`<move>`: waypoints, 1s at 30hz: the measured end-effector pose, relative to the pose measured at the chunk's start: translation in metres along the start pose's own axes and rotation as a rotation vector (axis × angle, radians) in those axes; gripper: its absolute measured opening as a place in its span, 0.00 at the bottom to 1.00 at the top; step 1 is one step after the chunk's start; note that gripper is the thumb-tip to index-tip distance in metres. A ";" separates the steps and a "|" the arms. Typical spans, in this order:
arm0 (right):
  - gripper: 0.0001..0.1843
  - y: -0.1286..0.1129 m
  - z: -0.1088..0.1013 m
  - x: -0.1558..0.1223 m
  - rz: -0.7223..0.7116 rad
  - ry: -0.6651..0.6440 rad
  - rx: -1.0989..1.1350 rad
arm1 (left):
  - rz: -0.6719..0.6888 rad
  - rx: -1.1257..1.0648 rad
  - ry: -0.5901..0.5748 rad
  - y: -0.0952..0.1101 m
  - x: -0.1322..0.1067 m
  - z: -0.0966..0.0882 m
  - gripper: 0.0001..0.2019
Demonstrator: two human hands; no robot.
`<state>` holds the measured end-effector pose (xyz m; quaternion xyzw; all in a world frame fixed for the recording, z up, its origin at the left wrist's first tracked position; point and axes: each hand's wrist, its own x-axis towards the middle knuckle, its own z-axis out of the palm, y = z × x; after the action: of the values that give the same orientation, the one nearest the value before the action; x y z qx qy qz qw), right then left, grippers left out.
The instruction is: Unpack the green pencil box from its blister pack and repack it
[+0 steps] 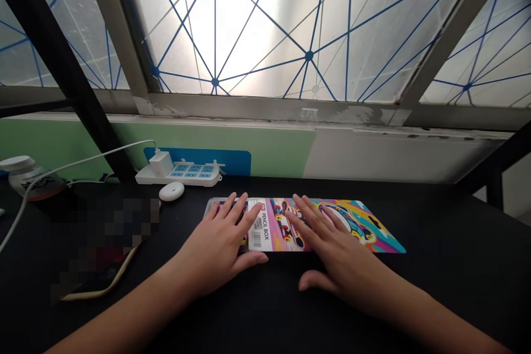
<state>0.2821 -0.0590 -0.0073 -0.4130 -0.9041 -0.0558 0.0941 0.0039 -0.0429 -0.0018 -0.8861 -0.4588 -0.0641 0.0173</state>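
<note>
A flat, brightly printed pencil box (365, 215) lies lengthwise on the black table, with cartoon figures in pink, yellow and blue. Toward its left end sits a white label (258, 235) reading "PENCIL BOX" above a barcode. My left hand (222, 240) rests over the left end, fingers spread and the thumb near the front edge. Over the middle lies my right hand (327, 238), palm down with fingers stretched out and thumb apart. Both hands cover parts of the print. Neither one grips anything.
A white power strip (186, 175) with a charger plugged in stands by the wall. Near it are a white oval case (171, 191), a blurred-out phone-like object (112, 254), a cable (78, 165) and a lidded jar (35, 180). Black frame posts (83, 94) rise at both sides.
</note>
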 end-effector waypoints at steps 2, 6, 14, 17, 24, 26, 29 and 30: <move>0.50 -0.003 0.000 0.001 -0.010 -0.103 0.009 | -0.014 -0.014 -0.029 0.000 0.001 0.002 0.45; 0.38 0.022 -0.020 -0.011 0.080 -0.228 0.043 | 0.002 -0.042 -0.034 -0.004 0.001 0.001 0.45; 0.33 0.045 -0.037 -0.028 0.045 0.130 0.062 | 0.010 -0.054 -0.020 -0.007 -0.001 -0.004 0.43; 0.57 0.022 -0.025 -0.024 -0.020 0.375 0.066 | 0.007 -0.037 -0.028 -0.006 -0.002 -0.003 0.43; 0.53 0.011 0.002 -0.007 0.007 0.073 -0.007 | -0.013 -0.048 -0.005 -0.014 -0.001 -0.003 0.41; 0.41 0.019 0.003 -0.005 0.029 -0.048 0.009 | -0.035 -0.058 -0.012 -0.017 -0.001 -0.005 0.40; 0.35 0.036 0.001 -0.010 0.050 -0.114 0.021 | -0.060 -0.071 -0.025 -0.021 -0.001 -0.009 0.37; 0.36 0.043 -0.001 -0.014 0.056 -0.124 0.026 | -0.069 -0.071 -0.026 -0.022 -0.001 -0.010 0.36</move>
<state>0.3239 -0.0414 -0.0087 -0.4394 -0.8971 -0.0156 0.0448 -0.0152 -0.0321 0.0077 -0.8706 -0.4866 -0.0695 -0.0221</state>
